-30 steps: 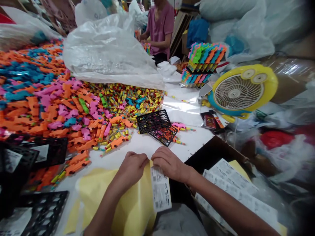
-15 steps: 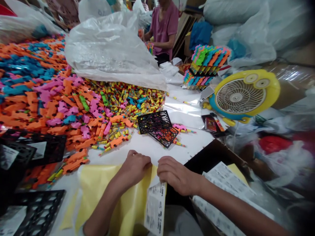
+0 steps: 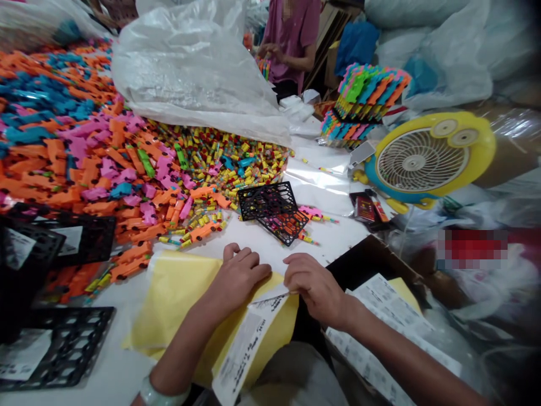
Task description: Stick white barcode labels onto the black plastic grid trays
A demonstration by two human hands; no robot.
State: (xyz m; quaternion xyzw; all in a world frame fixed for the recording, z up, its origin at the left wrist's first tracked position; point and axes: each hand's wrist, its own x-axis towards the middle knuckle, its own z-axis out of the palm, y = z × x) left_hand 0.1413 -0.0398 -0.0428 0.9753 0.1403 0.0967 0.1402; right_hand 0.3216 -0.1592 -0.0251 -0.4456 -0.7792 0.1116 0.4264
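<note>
A yellow backing sheet (image 3: 177, 287) lies over the table's front edge and my lap. My left hand (image 3: 237, 280) is closed on its upper edge, thumb and fingers pressed together. A white printed sticker label (image 3: 245, 348) hangs down along the sheet, its upper corner folded over and lifted from the yellow. My right hand (image 3: 318, 290) pinches that upper corner between thumb and fingertips. Just beyond my hands, two black plastic grid trays (image 3: 276, 211) overlap on the table, with a few toy-topped sticks under and beside them.
Orange, pink and blue toy cars (image 3: 88, 169) heap up at left, beside small yellow tubes (image 3: 228, 163). More black trays (image 3: 54, 349) lie at near left. At right are a yellow fan (image 3: 416, 158), an open box (image 3: 376, 254) and printed sheets (image 3: 389, 316). A person (image 3: 291, 45) works opposite.
The yellow sheet has spread flatter and shifted up. The label strip now slants down to the left, its upper corner pulled toward my right hand. Both hands have moved slightly right.
</note>
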